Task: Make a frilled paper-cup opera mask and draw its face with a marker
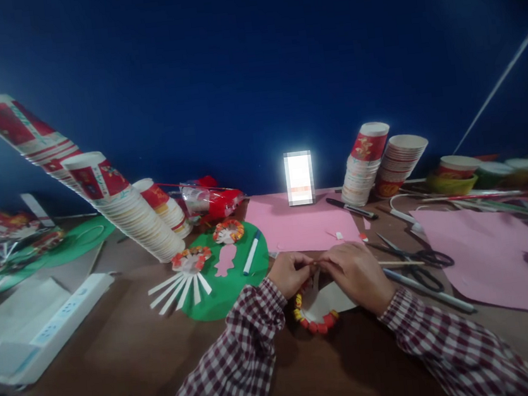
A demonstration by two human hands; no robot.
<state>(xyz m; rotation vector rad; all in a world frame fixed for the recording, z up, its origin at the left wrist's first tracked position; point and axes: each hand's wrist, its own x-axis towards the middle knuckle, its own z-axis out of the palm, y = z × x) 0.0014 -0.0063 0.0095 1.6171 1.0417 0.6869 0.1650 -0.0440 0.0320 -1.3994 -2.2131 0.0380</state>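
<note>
My left hand (292,275) and my right hand (361,276) meet at the front middle of the table, fingertips pinched close together. Between them is a cut paper cup (318,306), its edge fringed with red and yellow curled strips. Both hands grip its far edge, where a strip runs up to the fingertips; the fingers partly hide that spot. Under my right palm runs a thin wooden stick (407,263). To the left, a second cut cup (188,262) has curled strips on one side and straight white strips fanned out on the other.
A green paper sheet (210,309) carries a pink cutout (226,259), a marker (252,253) and another curled cup piece (235,230). Scissors (419,263) and a pen (447,298) lie right, near pink paper (490,261). Stacked cups (126,207) lean left; a lit phone (299,178) stands behind.
</note>
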